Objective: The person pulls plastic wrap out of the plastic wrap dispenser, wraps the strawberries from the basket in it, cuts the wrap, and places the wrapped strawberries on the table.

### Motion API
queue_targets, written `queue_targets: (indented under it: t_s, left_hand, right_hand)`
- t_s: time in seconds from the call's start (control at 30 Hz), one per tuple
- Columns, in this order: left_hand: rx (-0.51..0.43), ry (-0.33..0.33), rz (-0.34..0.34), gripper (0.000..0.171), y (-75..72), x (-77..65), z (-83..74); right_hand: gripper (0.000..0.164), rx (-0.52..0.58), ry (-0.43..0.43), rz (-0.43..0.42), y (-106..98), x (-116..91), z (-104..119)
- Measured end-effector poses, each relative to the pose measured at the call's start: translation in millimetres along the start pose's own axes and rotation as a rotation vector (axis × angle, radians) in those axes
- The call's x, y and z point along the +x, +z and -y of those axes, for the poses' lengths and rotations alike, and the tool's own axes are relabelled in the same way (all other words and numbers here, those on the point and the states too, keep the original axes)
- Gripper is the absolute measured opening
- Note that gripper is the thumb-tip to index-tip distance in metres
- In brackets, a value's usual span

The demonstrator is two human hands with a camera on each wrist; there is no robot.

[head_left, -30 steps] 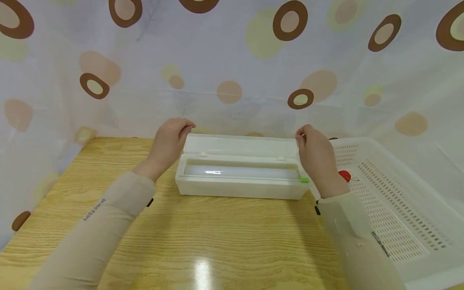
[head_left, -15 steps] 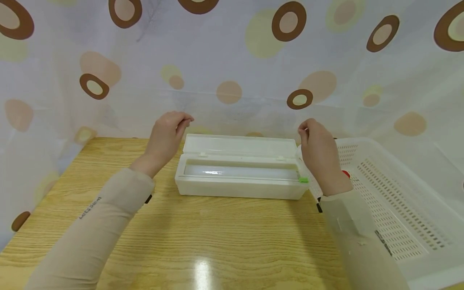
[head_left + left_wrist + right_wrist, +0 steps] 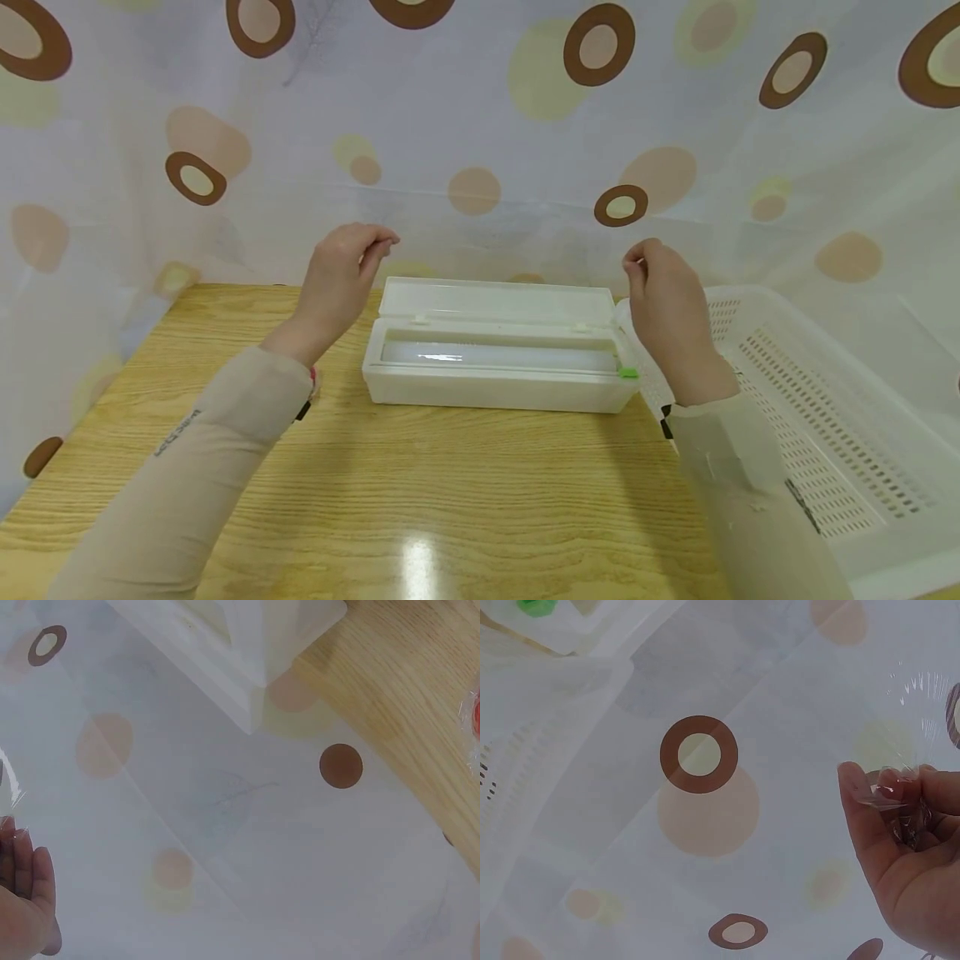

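Note:
My left hand point(image 3: 337, 275) is raised behind and left of an open white cling film dispenser point(image 3: 495, 392). In the left wrist view, clear cling film point(image 3: 13, 796) shows at its fingertips. My right hand point(image 3: 667, 308) is up at the dispenser's right end. Its thumb and fingers pinch bunched cling film point(image 3: 892, 787), plain in the right wrist view. The sheet between the hands is nearly invisible in the head view. Inside the dispenser lies a pale roll point(image 3: 495, 357), with the lid point(image 3: 495, 300) tipped back and a green slide cutter point(image 3: 627, 373) at the right.
A white perforated basket point(image 3: 847, 550) stands on the right of the wooden table point(image 3: 480, 492). Something red in clear film point(image 3: 475, 720) lies on the tabletop, partly hidden by the left sleeve in the head view. A dotted curtain point(image 3: 465, 125) hangs behind.
Both hands have risen and spread slightly apart, the left going left and the right going right. The dispenser stays put. My right arm now hides the red thing in the basket.

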State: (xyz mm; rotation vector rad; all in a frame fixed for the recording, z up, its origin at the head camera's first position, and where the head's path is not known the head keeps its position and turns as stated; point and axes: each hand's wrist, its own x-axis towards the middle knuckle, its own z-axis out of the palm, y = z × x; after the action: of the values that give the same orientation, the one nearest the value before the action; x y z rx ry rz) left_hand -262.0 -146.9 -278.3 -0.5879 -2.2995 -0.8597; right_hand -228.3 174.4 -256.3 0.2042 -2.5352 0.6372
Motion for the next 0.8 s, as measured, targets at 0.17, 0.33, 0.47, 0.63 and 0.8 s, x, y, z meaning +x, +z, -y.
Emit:
queue_targets:
  t_s: [0.17,0.33,0.47,0.63,0.8]
  left_hand:
    - [-0.003,0.025,-0.019,0.019,-1.0,-0.1,-0.7]
    - [-0.004,0.031,-0.039,0.018,-2.0,0.9,-2.4]
    - [-0.009,0.027,-0.052,0.018,-4.2,1.4,-4.4]
    - [-0.027,0.030,-0.060,0.017,-8.7,0.3,-8.9]
    - [-0.048,0.047,-0.077,0.016,-13.8,-4.1,-11.9]
  right_hand:
    - [0.021,-0.001,0.010,-0.002,-3.7,0.2,1.8]
    - [0.021,-0.006,0.009,-0.012,-6.2,1.1,2.7]
    - [0.022,-0.009,0.013,-0.017,-8.2,1.4,3.5]
    - [0.024,0.003,0.015,-0.020,-12.0,-1.2,5.0]
    - [0.027,0.031,0.018,-0.017,-17.0,-8.7,7.3]
